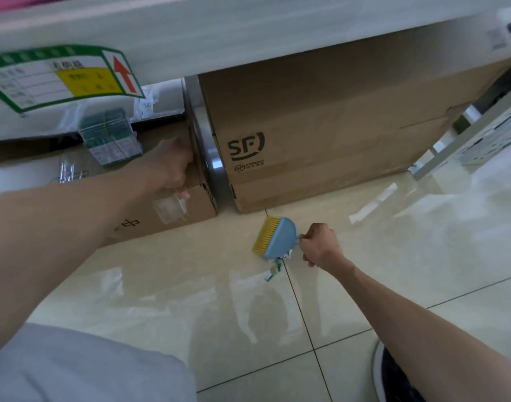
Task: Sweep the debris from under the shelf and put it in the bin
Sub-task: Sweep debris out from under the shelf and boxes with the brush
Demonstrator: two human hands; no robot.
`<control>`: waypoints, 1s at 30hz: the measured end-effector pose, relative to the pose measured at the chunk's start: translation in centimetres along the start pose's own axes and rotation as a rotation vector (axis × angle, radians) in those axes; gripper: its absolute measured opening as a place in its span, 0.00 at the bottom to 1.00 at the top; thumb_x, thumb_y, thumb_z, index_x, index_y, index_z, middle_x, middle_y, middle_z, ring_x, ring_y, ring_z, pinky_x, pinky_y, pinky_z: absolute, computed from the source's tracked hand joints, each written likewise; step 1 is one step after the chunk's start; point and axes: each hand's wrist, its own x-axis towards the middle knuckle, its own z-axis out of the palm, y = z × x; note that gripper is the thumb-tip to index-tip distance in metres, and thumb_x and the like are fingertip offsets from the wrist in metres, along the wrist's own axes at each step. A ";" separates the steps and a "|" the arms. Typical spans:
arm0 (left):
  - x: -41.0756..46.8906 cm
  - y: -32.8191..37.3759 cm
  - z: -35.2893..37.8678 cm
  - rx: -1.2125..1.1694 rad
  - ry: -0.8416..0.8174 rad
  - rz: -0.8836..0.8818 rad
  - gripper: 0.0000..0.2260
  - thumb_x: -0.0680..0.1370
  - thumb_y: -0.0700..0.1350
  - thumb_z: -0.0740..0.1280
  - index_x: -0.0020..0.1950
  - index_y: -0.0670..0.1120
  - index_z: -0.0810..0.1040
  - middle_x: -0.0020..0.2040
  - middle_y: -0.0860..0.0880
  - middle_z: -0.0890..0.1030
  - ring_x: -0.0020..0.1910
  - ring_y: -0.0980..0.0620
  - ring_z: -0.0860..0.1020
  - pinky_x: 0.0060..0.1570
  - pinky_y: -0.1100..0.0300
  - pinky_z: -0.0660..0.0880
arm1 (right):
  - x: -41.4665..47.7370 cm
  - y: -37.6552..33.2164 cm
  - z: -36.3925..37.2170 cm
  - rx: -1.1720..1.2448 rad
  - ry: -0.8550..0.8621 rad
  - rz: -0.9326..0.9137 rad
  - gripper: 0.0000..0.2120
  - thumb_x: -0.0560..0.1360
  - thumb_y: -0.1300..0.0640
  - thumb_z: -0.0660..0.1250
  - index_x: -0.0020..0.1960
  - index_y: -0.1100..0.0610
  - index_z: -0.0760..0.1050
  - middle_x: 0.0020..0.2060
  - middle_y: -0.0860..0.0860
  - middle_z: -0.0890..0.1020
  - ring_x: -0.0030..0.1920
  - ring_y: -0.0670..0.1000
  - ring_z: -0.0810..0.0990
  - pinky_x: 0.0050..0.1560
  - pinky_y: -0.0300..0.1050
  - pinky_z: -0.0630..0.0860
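My right hand (pixel 318 245) closed tight round short handle of little brush (pixel 274 236). Brush has blue back and yellow bristles, sits low on floor (pixel 161 285) in front of big box (pixel 321 126). My left hand (pixel 173 166) holds top corner of small box (pixel 175 219) under shelf (pixel 248 30), fingers curled over edge. White-green paper scrap (pixel 274 268) lies on floor, touching brush's near end. I think scrap very light and soft, may skid on shiny tile. Keep hold on handle, sweep slow. Bin not seen.

Single wide-angle head view, taken from low down and close to the shelf (pixel 248 30), tilted forward and down toward the boxes (pixel 335 126) under it and the tiled floor (pixel 277 314) right in front of them.
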 end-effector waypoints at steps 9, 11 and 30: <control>-1.4 0.4 0.3 -0.010 -0.025 -0.014 0.38 0.62 0.50 0.82 0.69 0.42 0.73 0.63 0.41 0.76 0.60 0.40 0.76 0.59 0.53 0.73 | 0.5 -0.1 -2.3 0.040 0.067 -0.114 0.11 0.75 0.61 0.63 0.42 0.70 0.78 0.30 0.60 0.78 0.31 0.57 0.74 0.33 0.48 0.74; -1.8 0.5 0.2 -0.065 -0.016 0.000 0.33 0.65 0.53 0.80 0.66 0.44 0.76 0.61 0.42 0.79 0.57 0.42 0.78 0.58 0.52 0.76 | -0.1 -0.6 -2.0 0.037 -0.008 -0.147 0.11 0.74 0.62 0.63 0.43 0.71 0.79 0.31 0.60 0.77 0.32 0.53 0.70 0.34 0.46 0.72; -2.0 12.0 -7.0 0.127 0.585 0.529 0.40 0.75 0.60 0.68 0.80 0.49 0.51 0.80 0.50 0.51 0.77 0.48 0.57 0.68 0.45 0.65 | 1.0 -2.7 3.8 0.270 -0.046 0.049 0.14 0.77 0.65 0.61 0.33 0.65 0.70 0.28 0.60 0.75 0.18 0.46 0.72 0.17 0.33 0.65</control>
